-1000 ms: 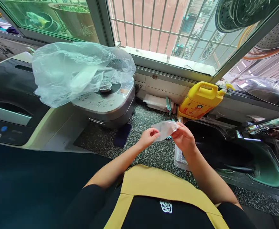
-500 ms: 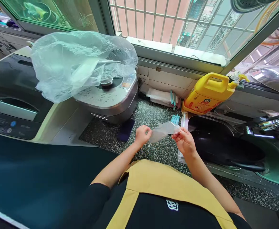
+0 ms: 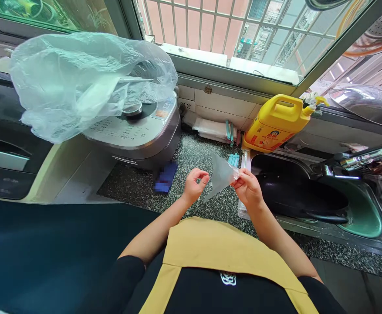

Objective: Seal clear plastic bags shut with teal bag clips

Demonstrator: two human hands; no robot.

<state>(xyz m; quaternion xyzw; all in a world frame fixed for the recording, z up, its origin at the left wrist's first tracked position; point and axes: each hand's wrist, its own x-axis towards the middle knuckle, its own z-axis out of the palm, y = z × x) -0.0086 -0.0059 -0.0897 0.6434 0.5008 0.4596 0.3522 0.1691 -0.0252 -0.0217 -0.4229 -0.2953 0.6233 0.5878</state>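
A small translucent plastic bag [image 3: 221, 175] hangs above the speckled countertop [image 3: 138, 187], spread into a triangle at its left side. My right hand [image 3: 248, 187] pinches its bunched right end between thumb and fingers. Just left of the bag, my left hand [image 3: 194, 185] has its thumb and forefinger tips together in a ring. A narrow gap shows between those fingertips and the bag's edge, with nothing visible in them. Several light-blue strips [image 3: 233, 159] lie on the counter behind the bag.
A silver cooker [image 3: 138, 135] under a big clear plastic bag [image 3: 79, 83] stands at left. Folded bags [image 3: 210, 127] lie by the wall. A yellow jug [image 3: 272, 124] stands beside the sink [image 3: 370, 213], which holds a black wok [image 3: 302, 196]. A blue item [image 3: 166, 178] lies near the cooker.
The small bag was stretched out toward my left hand; now its left side has fanned open and stands apart from those fingertips. My right hand keeps its pinch. The view has shifted slightly.
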